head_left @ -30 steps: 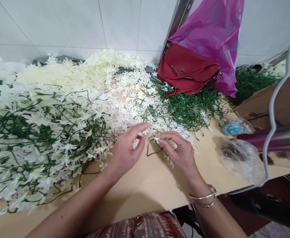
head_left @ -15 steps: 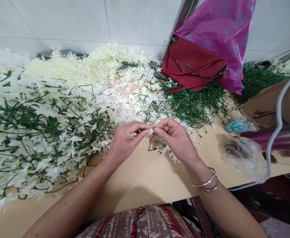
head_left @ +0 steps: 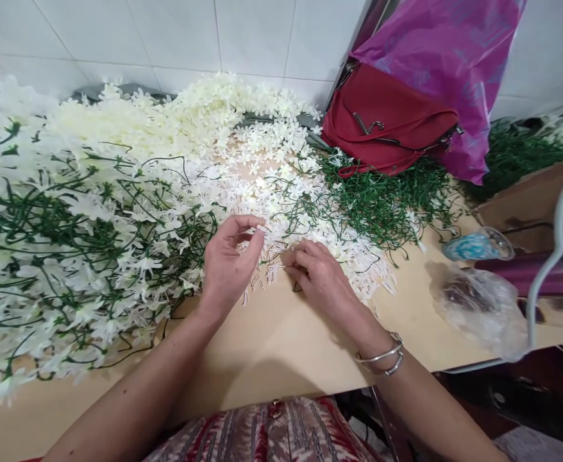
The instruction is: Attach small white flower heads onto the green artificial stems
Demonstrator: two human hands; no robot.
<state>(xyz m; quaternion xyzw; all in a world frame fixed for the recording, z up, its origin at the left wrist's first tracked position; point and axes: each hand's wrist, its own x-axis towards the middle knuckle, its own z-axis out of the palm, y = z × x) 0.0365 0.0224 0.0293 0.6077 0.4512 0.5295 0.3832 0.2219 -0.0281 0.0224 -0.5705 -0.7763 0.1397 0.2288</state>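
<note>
My left hand (head_left: 228, 260) hovers over loose white flower heads (head_left: 267, 186), thumb and forefinger pinched on a small white blossom. My right hand (head_left: 317, 273), with bangles on the wrist, rests on the tan table (head_left: 281, 346), fingers curled over a thin green stem (head_left: 295, 287) by a pile of white petals. A big heap of stems with white flowers attached (head_left: 74, 237) lies at the left. Bare green stems (head_left: 382, 202) lie to the right of the loose blossoms.
A red handbag (head_left: 387, 122) and a purple plastic bag (head_left: 449, 58) lean on the tiled wall at the back right. A clear plastic bag (head_left: 478, 305) and a blue-patterned object (head_left: 474, 245) lie at the right edge, beside a grey wire hanger (head_left: 553, 256).
My hands met in front of me half a second ago, then parted. The right hand has dropped to the table; the left has moved up toward the loose blossoms.
</note>
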